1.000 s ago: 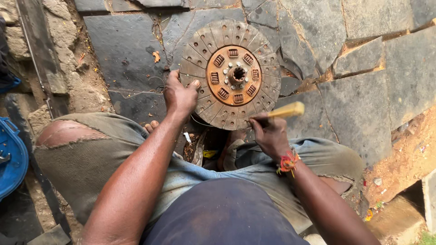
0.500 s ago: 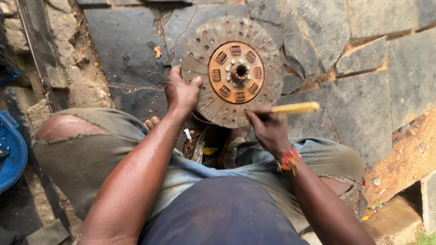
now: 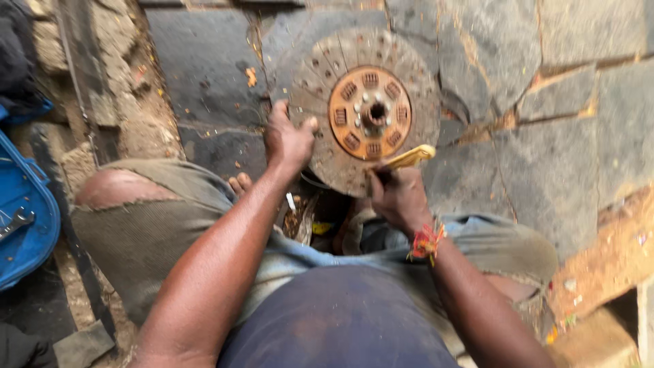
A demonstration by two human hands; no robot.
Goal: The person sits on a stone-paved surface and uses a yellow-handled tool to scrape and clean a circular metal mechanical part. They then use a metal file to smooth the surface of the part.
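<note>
A round, rusty clutch disc (image 3: 368, 75) with an orange-brown hub stands tilted on the stone floor in front of me. My left hand (image 3: 287, 140) grips its left rim. My right hand (image 3: 397, 197) is closed around a tool with a yellow handle (image 3: 411, 157), held against the disc's lower edge. A red and yellow thread band sits on my right wrist. My knees frame the disc, and one bare foot shows just below my left hand.
Grey stone slabs (image 3: 545, 123) with cracked joints cover the floor. A blue container (image 3: 27, 225) holding a metal spanner (image 3: 15, 223) lies at the left edge. Small scraps lie between my legs. A broken orange stone edge (image 3: 606, 266) is at the right.
My right hand has drawn the yellow-handled tool in toward the disc's lower edge. The view has shifted slightly. My left hand stays on the rim.
</note>
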